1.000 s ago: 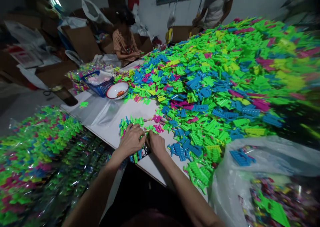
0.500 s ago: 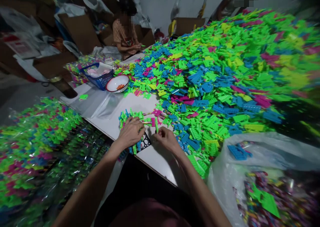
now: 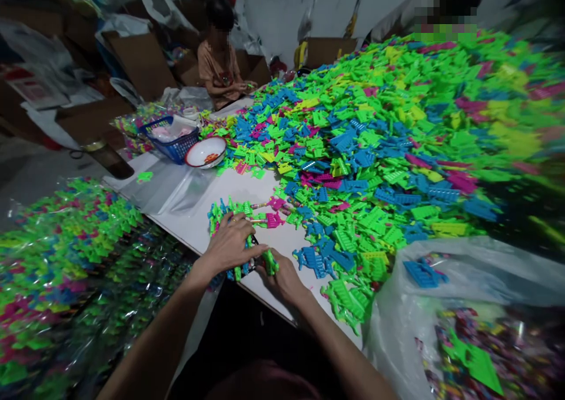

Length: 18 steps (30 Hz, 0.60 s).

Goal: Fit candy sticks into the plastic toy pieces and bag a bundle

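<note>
My left hand [image 3: 232, 241] lies over a row of small green, blue and pink plastic toy pieces [image 3: 216, 215] set in a black rack [image 3: 253, 263] at the table's near edge. Its fingers are bent over them, and its thumb reaches toward my right hand [image 3: 285, 276]. That hand is closed around a green plastic toy piece [image 3: 271, 263] at the rack's right side; its fingertips are partly hidden. Just beyond my hands lie a pink piece [image 3: 274, 219] on a thin stick and another pink piece [image 3: 276, 203].
A large heap of coloured plastic pieces [image 3: 353, 147] covers the table's right side. A white bowl [image 3: 203, 153], a blue basket [image 3: 176, 144] and clear bags [image 3: 176, 197] lie farther back. A bag of wrapped items [image 3: 392, 306] stands right; bagged toys [image 3: 66, 241] are left. A person [image 3: 218, 65] sits opposite.
My right hand has come nearer and turned, bringing the green piece lower, beside my left thumb. The left thumb has stretched out toward it. The view has tilted slightly.
</note>
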Motion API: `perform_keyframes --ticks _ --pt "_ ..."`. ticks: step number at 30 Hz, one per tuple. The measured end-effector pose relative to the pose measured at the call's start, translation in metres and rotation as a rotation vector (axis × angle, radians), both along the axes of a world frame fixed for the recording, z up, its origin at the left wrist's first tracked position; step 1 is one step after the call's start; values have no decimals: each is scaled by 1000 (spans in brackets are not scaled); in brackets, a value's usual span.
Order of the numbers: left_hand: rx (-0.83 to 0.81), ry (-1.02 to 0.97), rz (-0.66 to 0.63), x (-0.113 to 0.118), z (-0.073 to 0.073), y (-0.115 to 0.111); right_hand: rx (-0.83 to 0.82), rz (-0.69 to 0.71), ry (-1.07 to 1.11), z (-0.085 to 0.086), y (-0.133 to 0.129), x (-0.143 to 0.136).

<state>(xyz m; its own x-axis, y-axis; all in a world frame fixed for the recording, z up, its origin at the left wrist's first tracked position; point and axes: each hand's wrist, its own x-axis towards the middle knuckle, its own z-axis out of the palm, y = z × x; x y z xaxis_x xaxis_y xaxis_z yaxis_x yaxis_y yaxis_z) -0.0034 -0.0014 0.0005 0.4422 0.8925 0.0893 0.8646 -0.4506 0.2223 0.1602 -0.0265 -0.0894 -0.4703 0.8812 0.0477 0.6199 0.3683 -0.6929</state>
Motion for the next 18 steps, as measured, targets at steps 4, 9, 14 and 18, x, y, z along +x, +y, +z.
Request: perform_keyframes --ticks 4,9,14,18 --pt "-7 23 -1 -1 1 2 -34 85 -287 20 5 -10" --pt "-12 27 1 -2 2 -5 -51 182 -299 39 38 -1" --pt "-32 31 -24 5 8 -23 62 31 -345 49 85 -7" --pt "-69 40 -17 14 7 -30 96 8 -412 46 86 -7"
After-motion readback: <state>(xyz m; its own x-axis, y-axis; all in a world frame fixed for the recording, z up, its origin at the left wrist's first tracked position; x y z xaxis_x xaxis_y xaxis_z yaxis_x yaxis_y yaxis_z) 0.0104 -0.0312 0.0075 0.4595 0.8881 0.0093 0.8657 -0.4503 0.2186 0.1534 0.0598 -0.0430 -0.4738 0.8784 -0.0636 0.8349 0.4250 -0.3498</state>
